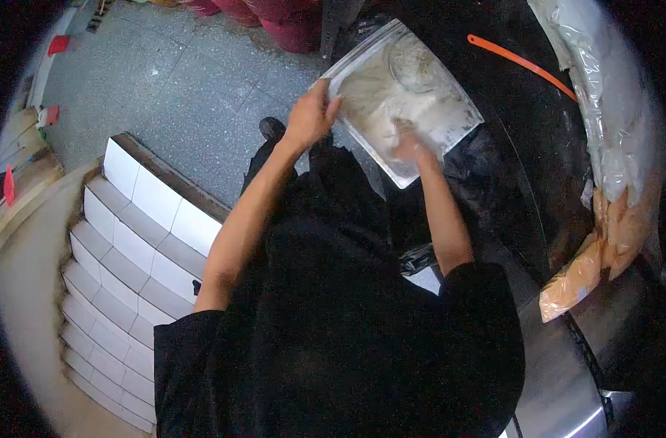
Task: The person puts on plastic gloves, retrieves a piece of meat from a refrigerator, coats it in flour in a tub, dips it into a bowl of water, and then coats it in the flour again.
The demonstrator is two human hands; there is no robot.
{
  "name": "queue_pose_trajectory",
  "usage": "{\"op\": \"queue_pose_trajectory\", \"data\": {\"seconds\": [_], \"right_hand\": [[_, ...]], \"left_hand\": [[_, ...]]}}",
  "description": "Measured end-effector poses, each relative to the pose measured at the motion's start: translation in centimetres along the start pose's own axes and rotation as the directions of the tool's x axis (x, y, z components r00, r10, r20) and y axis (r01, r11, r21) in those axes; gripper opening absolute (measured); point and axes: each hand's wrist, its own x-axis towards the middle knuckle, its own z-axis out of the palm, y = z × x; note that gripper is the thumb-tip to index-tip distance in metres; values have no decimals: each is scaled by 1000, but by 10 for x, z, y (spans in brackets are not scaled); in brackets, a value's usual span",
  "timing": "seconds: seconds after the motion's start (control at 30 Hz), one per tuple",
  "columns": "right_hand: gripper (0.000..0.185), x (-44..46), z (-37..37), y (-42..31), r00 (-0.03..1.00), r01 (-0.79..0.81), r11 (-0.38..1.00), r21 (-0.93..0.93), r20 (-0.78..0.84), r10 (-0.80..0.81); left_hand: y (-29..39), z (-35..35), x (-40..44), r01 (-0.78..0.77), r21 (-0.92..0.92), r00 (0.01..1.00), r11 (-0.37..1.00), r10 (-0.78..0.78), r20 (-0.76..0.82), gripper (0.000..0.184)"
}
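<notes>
A clear rectangular plastic tub [463, 131] sits tilted in view on the dark surface ahead of me. Pale, flour-like powder [369, 91] covers much of its bottom. My left hand [313, 115] grips the tub's left rim, with the thumb over the edge. Down inside the tub, my right hand [409, 144] is in the powder; motion smears its fingers, so whatever they hold is not visible. A round, clear-rimmed shape [413, 64], perhaps a bowl or sieve, lies in the tub's far corner with powder in it.
An orange strip-like tool [519, 60] lies on the dark surface to the right. Beyond it are clear plastic bags [603, 109] and a bag with orange-tan contents [570, 281]. White-tiled steps [139, 219] are at left, beside a grey speckled floor [194, 87]. Dark red sacks [293, 25] stand at the back.
</notes>
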Motion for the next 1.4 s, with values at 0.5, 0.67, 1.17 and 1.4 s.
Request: {"op": "queue_pose_trajectory", "data": {"seconds": [0.5, 0.67, 1.17, 1.4], "right_hand": [[56, 37, 105, 80, 955, 62, 950, -305, -258, -145], [54, 24, 42, 64, 982, -188, 840, 509, 113, 151], [48, 23, 35, 73, 941, 333, 901, 278, -153, -300], [44, 25, 72, 99, 994, -107, 989, 103, 22, 105]], "left_hand": [[0, -2, 0, -8, 30, 999, 1000, 7, 33, 41], [-8, 2, 1, -56, 59, 998, 997, 57, -8, 40], [-4, 2, 2, -39, 34, 999, 999, 39, -16, 35], [-1, 0, 0, -16, 6, 1000, 1000, 16, 3, 36]]}}
